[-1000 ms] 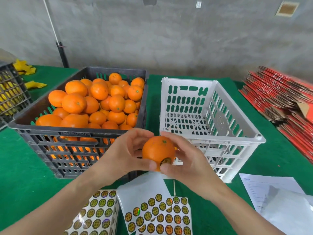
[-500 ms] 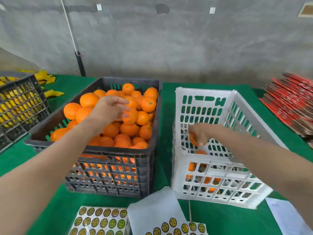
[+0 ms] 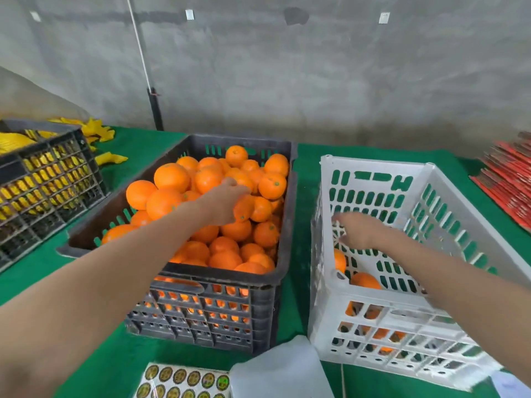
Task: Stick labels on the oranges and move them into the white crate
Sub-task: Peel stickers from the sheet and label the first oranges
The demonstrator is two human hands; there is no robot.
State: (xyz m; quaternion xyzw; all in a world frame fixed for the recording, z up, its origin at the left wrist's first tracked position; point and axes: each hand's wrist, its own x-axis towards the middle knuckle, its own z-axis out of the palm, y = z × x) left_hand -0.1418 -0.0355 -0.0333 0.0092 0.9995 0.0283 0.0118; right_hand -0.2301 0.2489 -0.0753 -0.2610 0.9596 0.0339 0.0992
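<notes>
Your left hand (image 3: 222, 201) curls round a glossy round orange (image 3: 244, 208) atop the heap in the dark slatted plastic crate (image 3: 207, 305): lift it straight up so its neighbours do not roll. Your right hand (image 3: 356, 231) hangs spread and empty inside the white slatted plastic crate (image 3: 373, 308).

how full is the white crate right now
Nearly empty. Only a few oranges lie in the near left corner of the white crate; its slotted walls show bare above them.
</notes>
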